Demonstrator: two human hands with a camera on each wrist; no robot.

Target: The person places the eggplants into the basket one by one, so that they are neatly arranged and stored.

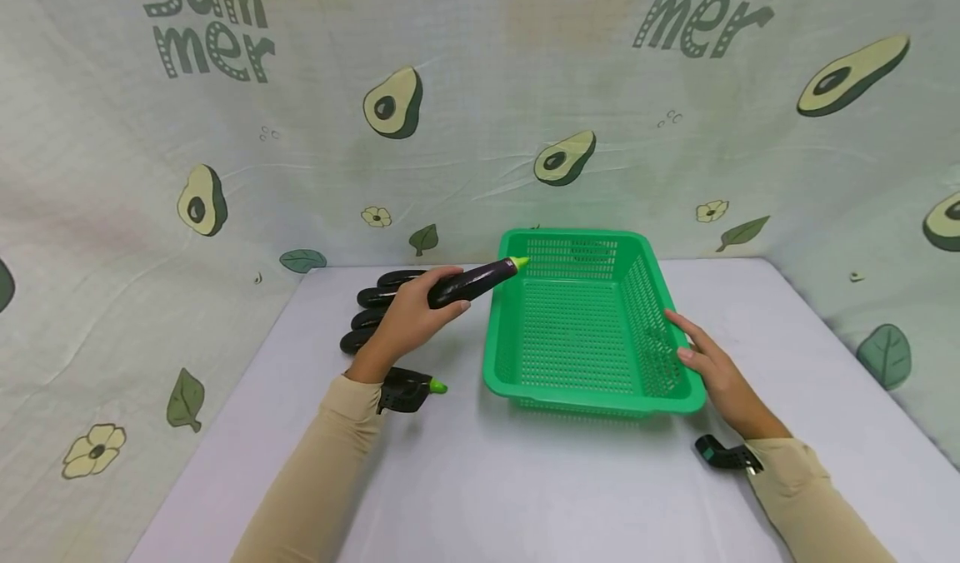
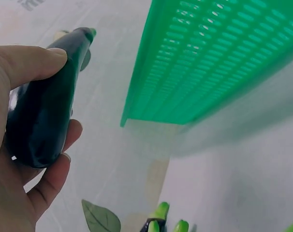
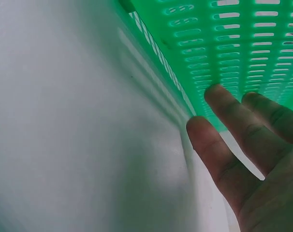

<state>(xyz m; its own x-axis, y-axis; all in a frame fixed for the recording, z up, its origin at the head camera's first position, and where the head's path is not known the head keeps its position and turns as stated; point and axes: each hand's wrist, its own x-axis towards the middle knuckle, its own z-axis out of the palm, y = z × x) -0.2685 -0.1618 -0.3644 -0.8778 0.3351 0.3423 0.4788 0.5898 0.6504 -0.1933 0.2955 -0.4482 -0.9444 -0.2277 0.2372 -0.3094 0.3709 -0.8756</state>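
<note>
Fingers (image 2: 53, 181) wrapped on eggplant (image 1: 474, 284), slick skin the risk

Should the left hand (image 1: 414, 315), thumb on top and fingers beneath, pinch too lightly, the glossy eggplant could slip; carried too low, it might bump the left rim (image 1: 495, 321) of the basket (image 1: 573, 338) and shove it along the bench (image 1: 525, 496). It hangs just beside that rim, stalk (image 1: 521, 262) pointing in. The left arm (image 1: 315, 463) reaches forward past the other eggplants (image 1: 375, 297); the right hand (image 1: 716, 371) lies against the right rim (image 1: 657, 284), fingers fairly straight, apparently not clamped
</note>
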